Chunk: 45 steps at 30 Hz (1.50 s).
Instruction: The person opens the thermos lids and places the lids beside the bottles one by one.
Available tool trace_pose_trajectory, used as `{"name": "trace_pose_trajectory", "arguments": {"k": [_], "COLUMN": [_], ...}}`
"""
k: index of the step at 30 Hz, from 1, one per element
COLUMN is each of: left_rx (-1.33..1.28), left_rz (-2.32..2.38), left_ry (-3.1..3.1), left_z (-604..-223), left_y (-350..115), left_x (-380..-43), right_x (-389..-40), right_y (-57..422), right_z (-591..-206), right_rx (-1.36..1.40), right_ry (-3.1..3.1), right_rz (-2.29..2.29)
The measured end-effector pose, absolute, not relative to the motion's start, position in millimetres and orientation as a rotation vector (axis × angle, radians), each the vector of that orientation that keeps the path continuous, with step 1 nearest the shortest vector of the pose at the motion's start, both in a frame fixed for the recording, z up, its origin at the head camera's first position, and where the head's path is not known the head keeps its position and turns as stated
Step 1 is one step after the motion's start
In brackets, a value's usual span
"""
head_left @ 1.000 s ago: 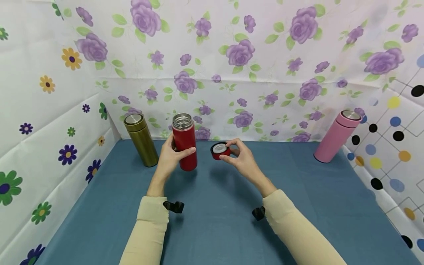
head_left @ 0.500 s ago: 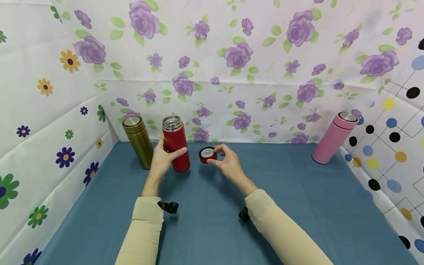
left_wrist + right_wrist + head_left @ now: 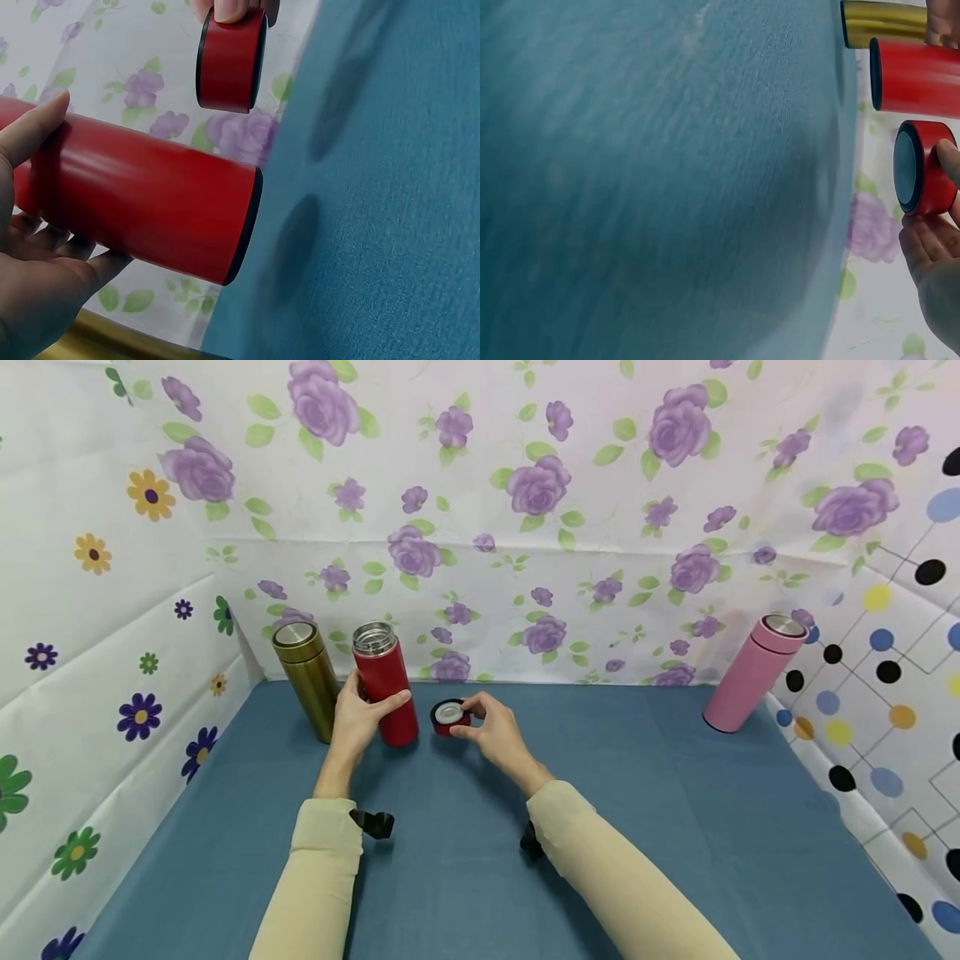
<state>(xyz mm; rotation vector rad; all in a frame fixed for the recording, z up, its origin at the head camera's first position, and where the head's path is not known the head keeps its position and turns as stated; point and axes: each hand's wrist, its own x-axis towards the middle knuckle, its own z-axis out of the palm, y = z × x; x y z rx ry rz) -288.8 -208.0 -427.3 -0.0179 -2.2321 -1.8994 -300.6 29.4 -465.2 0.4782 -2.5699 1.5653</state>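
Note:
A red thermos bottle (image 3: pixel 387 685) without its lid, bare steel rim at the top, is gripped round its body by my left hand (image 3: pixel 356 720). In the left wrist view the bottle's black-edged base (image 3: pixel 244 225) hangs above the table, its shadow apart from it. My right hand (image 3: pixel 498 735) pinches the red lid (image 3: pixel 450 718) between thumb and fingers, just right of the bottle and not touching it. The lid's pale inner side faces up in the head view, and its flat disc end faces down to the table in the right wrist view.
A gold thermos (image 3: pixel 309 677) stands close to the left of my left hand. Far to the right stands a pink thermos (image 3: pixel 756 675). The blue cloth table (image 3: pixel 465 877) meets a flowered backdrop (image 3: pixel 525 577) behind the bottles.
Both hands have shifted left in the head view, the right one farther, so the lid is nearer the bottle's side. The bottle has come closer to the gold thermos.

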Motion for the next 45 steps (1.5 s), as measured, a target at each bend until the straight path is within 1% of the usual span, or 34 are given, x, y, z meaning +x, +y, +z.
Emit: {"name": "trace_pose_trajectory", "arguments": {"k": [6,18,27,36,40,45], "left_rx": [0.064,0.086,0.120,0.092,0.091,0.073], "left_rz": [-1.887,-1.858,-1.857,-1.878,-1.891,-1.915], "left_ry": [-2.239,-2.230,-2.262,-2.239,-2.220,-2.226], "left_z": [-431.6,-440.5,-446.7,-448.8,-448.7,-448.7], "left_y": [-214.7,-214.8,-214.5,-211.9,-210.3,-208.9], "left_x": [-291.8,-294.3,-293.5,-295.3,-294.8,-293.6], "right_x": [-306.1,-311.4,-309.4,-311.1,-311.4,-310.9], "right_y": [16.0,3.6,3.0,1.0,1.3,4.1], "right_z": [-471.2,-484.6,-484.5,-484.4,-484.8,-484.6], "right_rx": [0.455,0.394,0.400,0.379,0.400,0.380], "right_ry": [-2.609,-2.665,-2.780,-2.817,-2.807,-2.777], "right_rz": [1.543,1.592,1.323,1.252,1.261,1.377]}}
